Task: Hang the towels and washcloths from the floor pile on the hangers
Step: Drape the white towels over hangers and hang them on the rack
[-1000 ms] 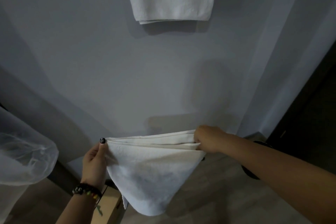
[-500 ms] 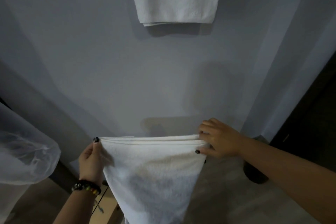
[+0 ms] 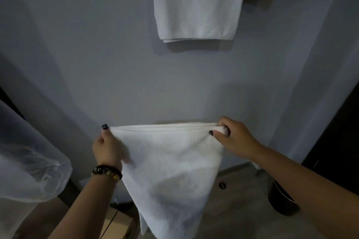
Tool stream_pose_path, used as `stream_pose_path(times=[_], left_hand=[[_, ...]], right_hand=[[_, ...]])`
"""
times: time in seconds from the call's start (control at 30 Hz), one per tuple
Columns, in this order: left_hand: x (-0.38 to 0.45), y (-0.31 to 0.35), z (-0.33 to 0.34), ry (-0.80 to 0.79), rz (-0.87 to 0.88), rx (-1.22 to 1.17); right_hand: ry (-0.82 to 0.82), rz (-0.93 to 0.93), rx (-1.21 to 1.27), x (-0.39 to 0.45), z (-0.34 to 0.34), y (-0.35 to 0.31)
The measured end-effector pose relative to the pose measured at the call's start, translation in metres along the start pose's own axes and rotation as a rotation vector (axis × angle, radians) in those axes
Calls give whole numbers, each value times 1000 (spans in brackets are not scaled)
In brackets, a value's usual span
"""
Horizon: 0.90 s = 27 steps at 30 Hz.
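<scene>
While both hands pinch corners, towel [image 3: 171, 170] top edge horizontal, hanging down.

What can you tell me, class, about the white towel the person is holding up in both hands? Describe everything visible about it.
The white towel looks like soft terry cloth, plain and unpatterned. It is folded into several layers, whose edges stack along a taut, roughly level top edge. The left hand pinches one top corner and the right hand pinches the other. Below, the cloth hangs freely and narrows toward the bottom, clear of the floor, in front of the grey wall. Nothing else touches it.
</scene>
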<state>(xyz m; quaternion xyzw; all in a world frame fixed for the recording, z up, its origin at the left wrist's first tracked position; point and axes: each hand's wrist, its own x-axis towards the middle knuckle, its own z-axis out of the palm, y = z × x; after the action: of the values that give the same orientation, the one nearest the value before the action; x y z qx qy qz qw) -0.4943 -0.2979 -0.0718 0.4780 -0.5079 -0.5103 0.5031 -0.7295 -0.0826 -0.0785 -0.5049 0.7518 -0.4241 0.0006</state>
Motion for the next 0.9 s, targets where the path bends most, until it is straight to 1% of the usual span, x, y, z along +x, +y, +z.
stream_pose_path(times=[0.07, 0.1, 0.13, 0.17, 0.2, 0.23, 0.27, 0.3, 0.37, 0.43, 0.47, 0.57, 0.6, 0.63, 0.67, 0.7, 0.73, 0.77, 0.8, 0.83, 0.87, 0.9], left_hand=[[2, 16, 9, 30, -189, -119], [3, 25, 13, 21, -229, -125], [7, 30, 16, 14, -186, -92], [11, 34, 19, 8, -73, -28], [17, 36, 21, 4, 81, 67], [22, 37, 22, -3, 213, 169], [29, 36, 23, -10, 299, 257], [36, 35, 24, -24, 337, 313], [46, 34, 27, -81, 373, 348], [52, 35, 27, -193, 431, 399], [54, 36, 25, -274, 474, 455], [59, 48, 14, -635, 632, 751], [62, 52, 13, -722, 670, 877], [64, 57, 11, -738, 702, 976], [67, 59, 11, -698, 710, 1007], [69, 61, 10, -633, 686, 945], [71, 58, 9, -571, 611, 790], [71, 54, 9, -534, 491, 575], [70, 48, 8, -523, 369, 345], [67, 41, 9, -530, 258, 160], [64, 34, 10, -538, 167, 50], [59, 28, 13, -548, 114, -2]], right_hand=[[42, 16, 69, 7, 3, -14], [90, 39, 97, 11, 4, -21], [157, 57, 115, 16, 3, -26], [231, 65, 121, 21, 2, -30], [293, 63, 117, 27, -1, -33], [330, 55, 99, 33, -4, -34], [334, 34, 67, 38, -7, -35], [304, 11, 26, 44, -9, -36], [168, 3, -71, 57, -14, -34], [36, 8, -187, 71, -22, -29], [-8, 2, -238, 78, -28, -27], [-58, -1, -396, 96, -47, -21], [-62, -3, -437, 100, -50, -23], [-41, -21, -459, 104, -51, -27], [8, -54, -459, 106, -51, -30], [77, -85, -433, 108, -49, -35], [147, -104, -385, 109, -48, -40], [191, -110, -333, 112, -48, -43], [185, -111, -301, 115, -50, -46], [142, -117, -299, 118, -53, -48], [97, -130, -322, 121, -56, -47], [72, -142, -350, 124, -59, -44]])
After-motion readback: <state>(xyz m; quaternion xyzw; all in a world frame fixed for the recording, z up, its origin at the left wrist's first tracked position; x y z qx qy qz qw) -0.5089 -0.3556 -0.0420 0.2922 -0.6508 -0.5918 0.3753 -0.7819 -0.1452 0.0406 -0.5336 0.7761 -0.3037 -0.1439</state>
